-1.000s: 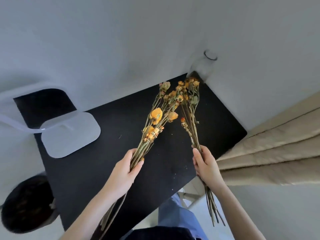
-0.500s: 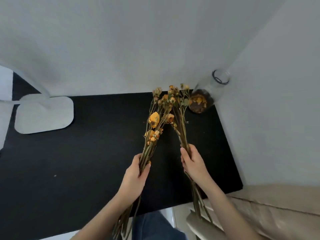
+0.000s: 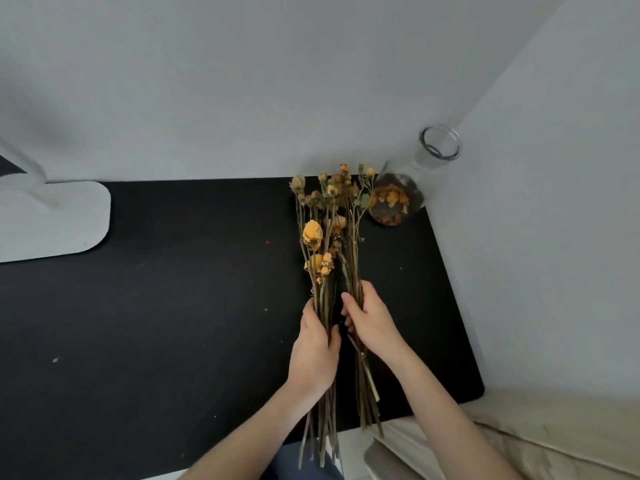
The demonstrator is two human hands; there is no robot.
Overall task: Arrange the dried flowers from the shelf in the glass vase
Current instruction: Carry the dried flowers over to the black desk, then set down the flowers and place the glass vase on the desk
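Somewhat right of centre over the counter [image 3: 173,323], the flowers [image 3: 313,233] are split into two bunches side by side: the left hand [image 3: 315,351] grips one by its stems, the right hand [image 3: 372,327] the other. The vase [image 3: 414,174] stands at the far right corner, just beyond the blooms; a white stand [image 3: 52,220] sits far left.

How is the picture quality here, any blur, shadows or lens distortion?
Head view: soft, even light, no harsh shadows; the wide lens skews the black table's edges; the glass vase nearly melts into the pale wall; dried flowers, left hand and right hand look sharp.
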